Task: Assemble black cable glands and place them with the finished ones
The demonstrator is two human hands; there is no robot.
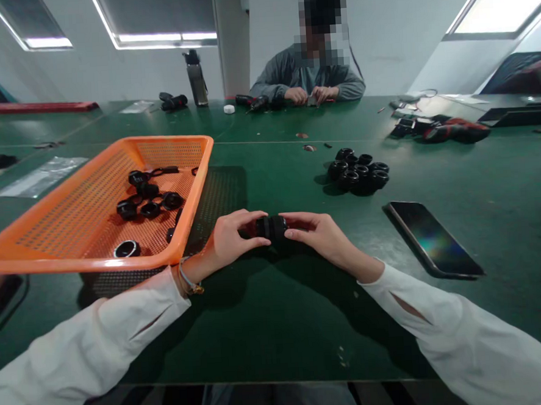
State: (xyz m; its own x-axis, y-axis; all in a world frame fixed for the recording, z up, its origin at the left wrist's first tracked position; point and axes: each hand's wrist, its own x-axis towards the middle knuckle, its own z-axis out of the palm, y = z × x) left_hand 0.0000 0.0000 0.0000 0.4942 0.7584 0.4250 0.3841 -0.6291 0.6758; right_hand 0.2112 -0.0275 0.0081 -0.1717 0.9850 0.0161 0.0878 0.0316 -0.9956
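A short black cylindrical part lies sideways between my two hands, just above or on the green table; which of the two I cannot tell. My left hand pinches its left end between thumb and fingers. On its right end, the thumb and fingertips of my right hand close in the same way. Left of my hands stands an orange perforated basket with several black ring-shaped and capped parts in it. Beyond my right hand, several black hollow round parts sit bunched together.
A phone lies to the right. Across the green table, a person handles a small item, with power drills and a dark bottle close by. Red-and-black tools lie far right, and a clear plastic bag far left.
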